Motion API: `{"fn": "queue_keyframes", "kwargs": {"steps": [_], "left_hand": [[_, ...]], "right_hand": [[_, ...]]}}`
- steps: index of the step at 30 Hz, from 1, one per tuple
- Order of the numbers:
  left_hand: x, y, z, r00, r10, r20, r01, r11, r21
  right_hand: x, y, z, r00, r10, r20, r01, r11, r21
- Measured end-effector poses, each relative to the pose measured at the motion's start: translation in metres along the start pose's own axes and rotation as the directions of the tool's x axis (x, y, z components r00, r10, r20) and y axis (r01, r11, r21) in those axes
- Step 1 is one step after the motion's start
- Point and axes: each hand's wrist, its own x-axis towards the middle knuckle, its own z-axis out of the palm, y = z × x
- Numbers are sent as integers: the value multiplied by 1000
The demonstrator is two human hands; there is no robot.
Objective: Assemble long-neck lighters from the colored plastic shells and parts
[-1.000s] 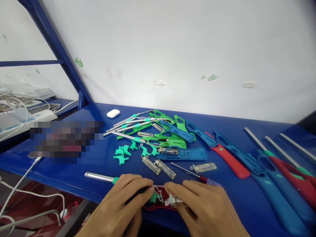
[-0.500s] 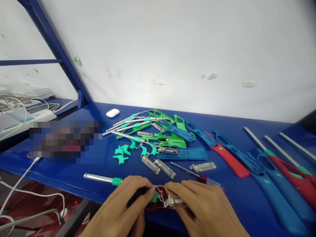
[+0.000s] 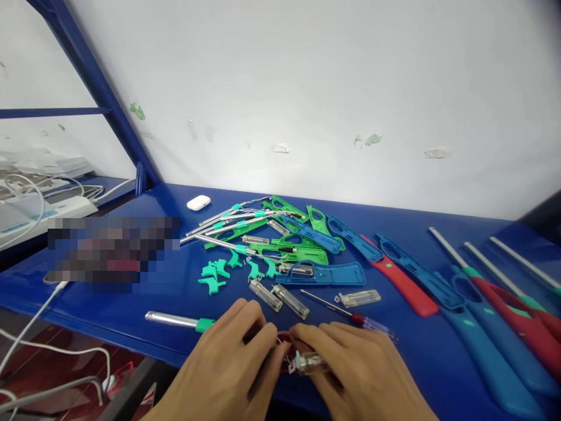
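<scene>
- The left hand (image 3: 232, 356) is grasping the red shell (image 3: 284, 337), its fingers and thumb curling over the left part and covering most of it.
- The right hand (image 3: 359, 362) is holding the clear lighter body (image 3: 311, 363), whose capped end is sticking out leftward past the thumb and index finger, toward the left hand.
- The red shell is showing only in the narrow gap between the two hands, with the lighter body lying at its right.
- A metal tube (image 3: 173, 318) with a green collar (image 3: 204, 325) is extending leftward from behind the left hand.
- A screwdriver (image 3: 358, 320) is lying just beyond the right hand.
</scene>
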Motion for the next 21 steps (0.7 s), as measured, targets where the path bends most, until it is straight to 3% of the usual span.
{"fn": "queue_keyframes", "kwargs": {"steps": [2,6,15,21], "left_hand": [[2,-2,2,1000,6,-27,-7,1000,-27],[1,-6,9,990,-101,-97,89,989,-117],[4,-5,10,995,-101,-16,92,954,-285],[7,-5,10,993,-100,-56,80,953,-293]], "right_hand": [[0,0,0,1000,-2,-15,2,1000,-8],[0,-2,-2,1000,-3,-9,3,1000,7],[-4,0,-3,1000,27,4,-27,999,31],[-7,-1,-12,970,242,-16,-239,966,96]]}}
